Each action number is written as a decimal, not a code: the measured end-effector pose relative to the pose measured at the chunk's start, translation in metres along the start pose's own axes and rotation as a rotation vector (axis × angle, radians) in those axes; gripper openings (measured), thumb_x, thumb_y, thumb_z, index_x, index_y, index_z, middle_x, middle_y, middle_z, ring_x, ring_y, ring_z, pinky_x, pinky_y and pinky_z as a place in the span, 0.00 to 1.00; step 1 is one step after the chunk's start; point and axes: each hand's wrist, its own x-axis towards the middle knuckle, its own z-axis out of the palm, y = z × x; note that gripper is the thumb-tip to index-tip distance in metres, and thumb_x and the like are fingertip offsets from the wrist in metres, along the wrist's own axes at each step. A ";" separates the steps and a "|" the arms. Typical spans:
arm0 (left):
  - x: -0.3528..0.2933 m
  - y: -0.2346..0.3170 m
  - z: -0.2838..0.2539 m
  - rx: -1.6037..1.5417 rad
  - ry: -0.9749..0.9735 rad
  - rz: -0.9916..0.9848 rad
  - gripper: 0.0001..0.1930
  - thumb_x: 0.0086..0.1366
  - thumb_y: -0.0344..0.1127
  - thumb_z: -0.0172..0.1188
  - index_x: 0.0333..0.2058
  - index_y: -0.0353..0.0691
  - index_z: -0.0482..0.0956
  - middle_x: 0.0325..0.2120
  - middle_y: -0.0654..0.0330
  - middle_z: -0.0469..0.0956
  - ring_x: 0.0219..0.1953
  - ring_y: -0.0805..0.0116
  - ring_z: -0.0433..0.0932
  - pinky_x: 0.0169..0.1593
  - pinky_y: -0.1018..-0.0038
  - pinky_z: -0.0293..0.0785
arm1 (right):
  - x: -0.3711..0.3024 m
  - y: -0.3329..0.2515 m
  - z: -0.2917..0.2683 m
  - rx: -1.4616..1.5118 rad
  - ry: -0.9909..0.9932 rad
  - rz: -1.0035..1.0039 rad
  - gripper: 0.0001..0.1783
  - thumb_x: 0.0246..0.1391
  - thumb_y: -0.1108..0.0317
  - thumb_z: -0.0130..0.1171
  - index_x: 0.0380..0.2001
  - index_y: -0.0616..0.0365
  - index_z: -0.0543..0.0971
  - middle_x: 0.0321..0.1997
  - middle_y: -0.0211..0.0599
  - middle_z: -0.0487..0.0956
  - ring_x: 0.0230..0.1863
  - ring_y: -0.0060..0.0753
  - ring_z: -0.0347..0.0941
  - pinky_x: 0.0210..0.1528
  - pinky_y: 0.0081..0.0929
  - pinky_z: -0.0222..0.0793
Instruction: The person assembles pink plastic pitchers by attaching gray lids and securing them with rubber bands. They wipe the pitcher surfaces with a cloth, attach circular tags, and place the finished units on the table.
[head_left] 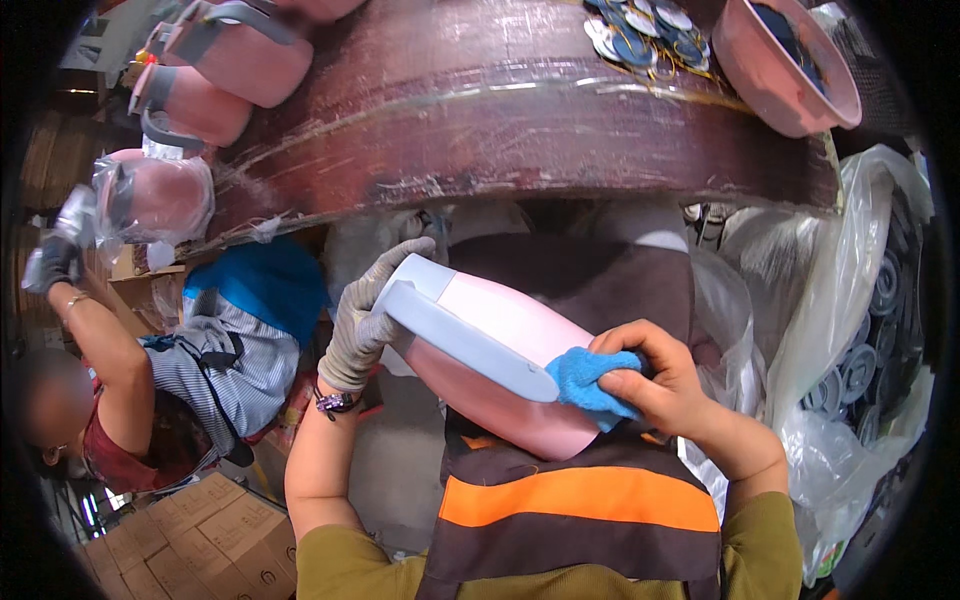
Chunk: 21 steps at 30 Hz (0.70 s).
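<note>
A pink jug with a grey-blue handle and collar lies tilted over my lap, its collar end up to the left. My left hand, in a pale knit glove, grips it by the collar end, fingers partly hidden behind it. Bunched in my bare right hand is a blue cloth, pressed against the jug near the lower end of the handle. Under the jug is my dark apron with an orange band.
On the dark red table ahead are several pink jugs, a pile of round tags with strings and a pink basin. A co-worker sits at left, near cardboard cartons. A clear plastic bag of grey round parts stands right.
</note>
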 end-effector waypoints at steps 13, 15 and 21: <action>0.005 0.044 0.040 0.312 -0.142 -0.040 0.17 0.44 0.40 0.70 0.30 0.34 0.83 0.55 0.47 0.70 0.53 0.62 0.72 0.57 0.70 0.66 | -0.005 -0.019 0.038 -0.294 0.066 -0.293 0.12 0.47 0.74 0.65 0.36 0.61 0.76 0.35 0.41 0.77 0.36 0.38 0.75 0.40 0.28 0.70; 0.019 0.059 0.054 0.543 -0.417 0.279 0.16 0.39 0.39 0.70 0.29 0.36 0.84 0.54 0.45 0.71 0.51 0.58 0.74 0.54 0.68 0.68 | 0.004 -0.025 0.040 -0.373 0.004 -0.251 0.11 0.47 0.74 0.65 0.35 0.60 0.76 0.32 0.40 0.76 0.33 0.39 0.74 0.36 0.28 0.70; 0.014 0.044 0.047 0.290 -0.266 0.140 0.17 0.46 0.42 0.72 0.30 0.35 0.84 0.54 0.43 0.69 0.52 0.58 0.72 0.57 0.65 0.64 | -0.031 0.013 0.028 0.033 0.201 -0.350 0.14 0.50 0.77 0.61 0.40 0.61 0.72 0.44 0.44 0.73 0.44 0.33 0.71 0.47 0.27 0.66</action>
